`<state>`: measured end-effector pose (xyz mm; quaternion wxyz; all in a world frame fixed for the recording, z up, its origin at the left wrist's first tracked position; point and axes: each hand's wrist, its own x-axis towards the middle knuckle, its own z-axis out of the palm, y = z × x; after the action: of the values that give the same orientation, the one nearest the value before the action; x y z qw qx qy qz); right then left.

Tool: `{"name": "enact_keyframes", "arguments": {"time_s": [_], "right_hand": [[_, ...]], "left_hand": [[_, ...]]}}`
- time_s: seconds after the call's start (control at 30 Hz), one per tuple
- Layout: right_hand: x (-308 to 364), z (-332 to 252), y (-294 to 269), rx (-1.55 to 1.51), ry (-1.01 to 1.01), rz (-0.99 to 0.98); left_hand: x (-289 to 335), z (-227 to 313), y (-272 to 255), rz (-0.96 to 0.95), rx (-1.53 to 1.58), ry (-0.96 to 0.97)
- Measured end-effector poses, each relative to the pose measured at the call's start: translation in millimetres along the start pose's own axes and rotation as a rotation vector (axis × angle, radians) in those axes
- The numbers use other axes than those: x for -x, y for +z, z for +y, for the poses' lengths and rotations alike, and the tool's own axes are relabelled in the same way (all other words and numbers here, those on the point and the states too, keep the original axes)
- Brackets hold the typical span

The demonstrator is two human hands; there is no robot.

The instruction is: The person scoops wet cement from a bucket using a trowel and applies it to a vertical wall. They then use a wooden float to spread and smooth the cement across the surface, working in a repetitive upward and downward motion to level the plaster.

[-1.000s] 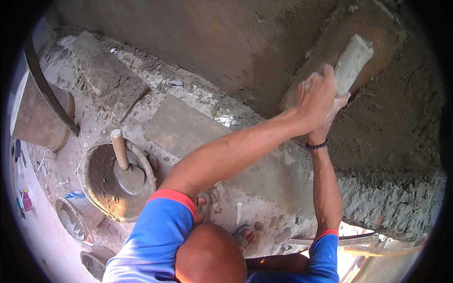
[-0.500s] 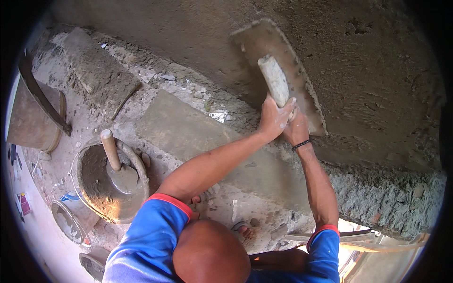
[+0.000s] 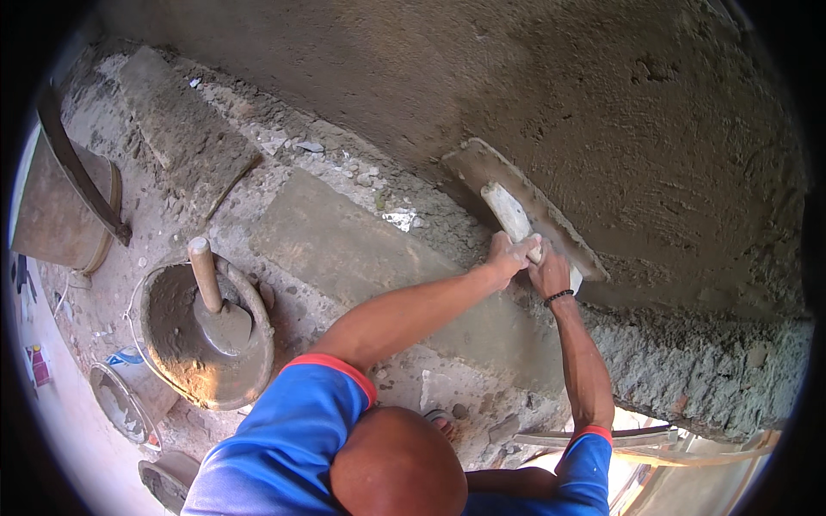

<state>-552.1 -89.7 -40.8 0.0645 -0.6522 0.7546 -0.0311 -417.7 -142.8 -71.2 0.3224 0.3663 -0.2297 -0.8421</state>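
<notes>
A plastering float (image 3: 564, 228) with a mortar-smeared board and a pale, chunky handle lies against the wet grey wall (image 3: 637, 129), low down near its bottom edge. My left hand (image 3: 509, 255) is closed around the near end of the handle. Close beside it, my right hand (image 3: 551, 271), with a dark beaded band at the wrist, grips the near end of the float; its fingers are partly hidden. Both arms reach forward and the hands nearly touch.
At left stands a bucket (image 3: 148, 344) of mortar with a wooden-handled trowel (image 3: 206, 279) in it. Smaller buckets (image 3: 120, 400) and a large overturned tub (image 3: 64, 211) stand beyond. A flat board (image 3: 344, 232) and rubble lie along the wall's foot. Rough concrete (image 3: 714, 370) edges the right.
The float has slid down the wall toward me, and its face now shows narrower. Both hands have come down with it, keeping their grip.
</notes>
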Motion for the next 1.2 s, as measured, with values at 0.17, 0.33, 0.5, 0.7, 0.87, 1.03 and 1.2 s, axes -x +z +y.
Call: {"name": "enact_keyframes", "arguments": {"time_s": [0.17,0.33,0.5,0.7,0.87,1.03,1.2], "right_hand": [[-29.7,-58.6,-36.4,-0.084,-0.043,0.13],[-45.4,-122.4,-103.9,-0.329,-0.085,0.269],[-56.9,-110.6,-141.7,-0.419,-0.41,0.373],[-50.1,-99.5,-91.0,-0.28,-0.253,0.154],[-40.1,-63.3,-15.6,0.006,-0.115,-0.022],[-32.9,-46.6,16.1,0.049,-0.075,-0.054],[-28.9,-23.5,20.0,0.084,-0.09,-0.052]], "left_hand": [[20.6,68.0,-3.9,0.033,-0.16,0.432],[50.7,146.9,17.0,0.178,-0.406,0.726],[81.9,183.8,39.0,0.193,-0.553,0.774],[36.0,114.8,9.3,0.182,-0.217,0.677],[-1.0,35.6,-30.0,0.155,-0.129,0.432],[-15.3,0.7,-41.6,0.168,-0.205,0.341],[-0.6,9.7,-35.4,0.042,-0.136,0.094]]}}
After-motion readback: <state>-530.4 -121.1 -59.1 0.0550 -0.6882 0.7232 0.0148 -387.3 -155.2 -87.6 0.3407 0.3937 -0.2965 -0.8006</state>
